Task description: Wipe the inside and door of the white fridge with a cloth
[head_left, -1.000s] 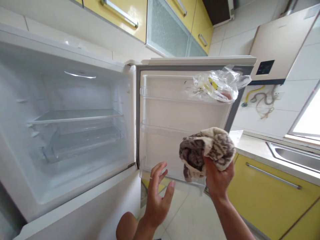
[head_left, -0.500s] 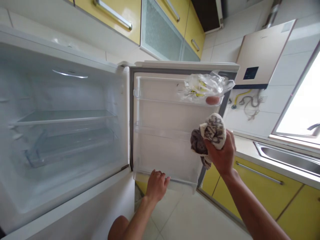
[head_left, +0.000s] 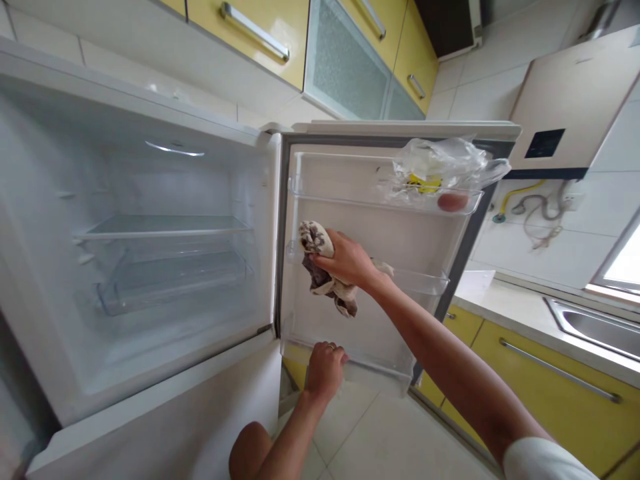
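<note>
A white fridge stands open, its door (head_left: 370, 220) swung out toward me. My right hand (head_left: 347, 260) is closed on a brown-and-cream patterned cloth (head_left: 317, 257) and presses it against the inside of the door beside the middle door shelf (head_left: 425, 280). My left hand (head_left: 325, 367) grips the front rim of the bottom door shelf (head_left: 385, 373), fingers curled over it. A clear plastic bag (head_left: 440, 170) with yellow contents and a pinkish round item (head_left: 453, 201) sit in the top door shelf.
The fridge compartment holds a glass shelf (head_left: 165, 227) and a clear drawer (head_left: 170, 280). Yellow cabinets (head_left: 540, 373) run under a counter with a steel sink (head_left: 595, 320) at right. Wall cabinets (head_left: 345, 60) hang above; a water heater (head_left: 560, 113) is on the tiled wall.
My right hand swung the cloth left from beside the door's edge onto the inner door panel. My left hand went from open in the air to gripping the bottom door shelf.
</note>
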The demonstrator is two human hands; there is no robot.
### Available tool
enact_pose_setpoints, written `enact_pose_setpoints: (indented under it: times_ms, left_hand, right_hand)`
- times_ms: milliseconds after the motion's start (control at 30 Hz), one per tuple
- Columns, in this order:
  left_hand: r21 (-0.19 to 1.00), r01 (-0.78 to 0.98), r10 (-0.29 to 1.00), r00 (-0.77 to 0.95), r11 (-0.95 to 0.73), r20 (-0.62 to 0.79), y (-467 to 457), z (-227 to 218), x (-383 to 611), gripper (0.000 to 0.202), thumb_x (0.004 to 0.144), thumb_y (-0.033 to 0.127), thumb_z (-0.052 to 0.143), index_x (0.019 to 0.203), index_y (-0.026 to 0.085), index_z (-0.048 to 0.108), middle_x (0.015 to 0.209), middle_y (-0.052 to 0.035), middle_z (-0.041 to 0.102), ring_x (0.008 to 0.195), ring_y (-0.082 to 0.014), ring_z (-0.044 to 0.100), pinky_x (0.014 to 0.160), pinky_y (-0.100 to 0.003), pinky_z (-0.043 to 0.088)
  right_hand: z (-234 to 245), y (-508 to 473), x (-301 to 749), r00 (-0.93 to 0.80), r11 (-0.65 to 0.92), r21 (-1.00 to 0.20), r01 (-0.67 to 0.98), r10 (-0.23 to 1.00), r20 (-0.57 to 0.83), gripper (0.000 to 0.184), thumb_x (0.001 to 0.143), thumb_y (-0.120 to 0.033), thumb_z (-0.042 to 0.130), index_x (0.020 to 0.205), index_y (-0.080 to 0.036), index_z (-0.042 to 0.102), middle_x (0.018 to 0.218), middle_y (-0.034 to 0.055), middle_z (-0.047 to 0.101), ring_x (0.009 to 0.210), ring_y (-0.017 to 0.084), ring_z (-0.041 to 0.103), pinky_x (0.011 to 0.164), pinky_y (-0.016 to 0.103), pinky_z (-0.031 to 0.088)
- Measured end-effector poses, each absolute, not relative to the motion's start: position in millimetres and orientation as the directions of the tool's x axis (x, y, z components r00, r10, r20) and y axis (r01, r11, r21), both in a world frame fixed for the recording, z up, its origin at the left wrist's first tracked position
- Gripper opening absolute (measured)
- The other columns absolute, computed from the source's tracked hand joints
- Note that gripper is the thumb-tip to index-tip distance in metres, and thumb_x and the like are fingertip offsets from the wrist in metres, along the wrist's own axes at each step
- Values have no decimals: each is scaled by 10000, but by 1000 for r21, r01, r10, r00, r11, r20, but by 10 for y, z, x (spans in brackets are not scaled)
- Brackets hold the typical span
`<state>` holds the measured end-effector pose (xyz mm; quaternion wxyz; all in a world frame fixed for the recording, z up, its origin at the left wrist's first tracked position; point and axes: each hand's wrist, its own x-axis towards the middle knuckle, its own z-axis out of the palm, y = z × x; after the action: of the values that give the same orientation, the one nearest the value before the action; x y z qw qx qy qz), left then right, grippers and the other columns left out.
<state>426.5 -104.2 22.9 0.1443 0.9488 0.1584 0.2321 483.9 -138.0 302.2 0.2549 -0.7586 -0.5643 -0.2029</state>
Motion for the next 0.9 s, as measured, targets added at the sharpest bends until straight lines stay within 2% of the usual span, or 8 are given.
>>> enact_pose_setpoints:
  times_ms: [133, 233, 367, 500, 600, 733, 833, 900]
  left_hand:
    - [370, 237, 375, 851, -898, 366, -1034, 258, 4236, 197, 961, 190, 599, 926, 200, 792, 941, -78, 783, 995, -242, 704, 929, -377, 469]
    - [381, 243, 383, 855, -892, 351, -1030, 268, 4222, 193, 954, 178, 604, 922, 198, 793, 946, -82, 787, 998, -246, 703, 928, -384, 467]
    - [394, 240, 384, 858, -887, 342, -1020, 263, 4224, 205, 957, 168, 594, 926, 197, 795, 957, -79, 791, 1013, -252, 699, 940, -392, 464]
    - [411, 233, 386, 857, -881, 342, -1017, 263, 4245, 221, 959, 154, 583, 928, 202, 797, 963, -69, 795, 1022, -247, 696, 951, -389, 461]
    - [423, 229, 391, 851, -877, 351, -1024, 273, 4271, 232, 959, 149, 577, 934, 202, 802, 967, -64, 796, 1023, -247, 694, 946, -389, 462]
    - [442, 229, 406, 839, -867, 362, -1034, 279, 4302, 248, 960, 157, 568, 921, 196, 809, 954, -76, 798, 1010, -254, 695, 931, -390, 462]
    - [455, 220, 408, 834, -863, 371, -1037, 270, 4304, 254, 947, 129, 569, 925, 203, 811, 943, -68, 802, 1003, -248, 700, 942, -381, 457]
    - [458, 211, 405, 832, -864, 380, -1038, 260, 4295, 258, 944, 120, 568, 928, 210, 809, 939, -62, 804, 1001, -244, 700, 955, -378, 452]
  right_hand:
    - [3227, -799, 4832, 189, -4, -401, 916, 885, 425, 342, 844, -390, 696, 1107, -176, 649, 1044, 39, 720, 934, 225, 648, 829, 306, 503]
    - [3293, -508, 4828, 138, 80, -546, 834, 928, 346, 230, 806, -315, 698, 984, -174, 657, 926, 5, 708, 854, 186, 628, 781, 279, 506]
    - [3272, -463, 4878, 122, 107, -628, 771, 943, 311, 223, 745, -285, 699, 935, -182, 648, 890, 8, 697, 817, 187, 615, 753, 288, 516]
    - [3222, -674, 5028, 59, 164, -634, 755, 947, 315, 388, 685, -312, 679, 1046, -176, 641, 951, 6, 695, 877, 202, 623, 771, 287, 521]
    - [3227, -911, 5147, 78, 115, -563, 818, 949, 306, 515, 661, -307, 693, 1150, -164, 623, 1012, 19, 705, 938, 218, 632, 797, 286, 520]
    - [3203, -1351, 5242, 122, 13, -393, 919, 940, 317, 628, 714, -266, 682, 1327, -178, 580, 1132, 37, 714, 1014, 232, 656, 874, 306, 526]
    - [3074, -1752, 5303, 71, -15, -132, 991, 902, 426, 758, 730, -220, 715, 1463, -224, 522, 1338, 89, 647, 1171, 282, 641, 974, 362, 529]
    - [2947, -2020, 5368, 8, -42, 60, 997, 873, 487, 800, 732, -199, 755, 1493, -244, 513, 1446, 127, 572, 1239, 318, 622, 978, 392, 553]
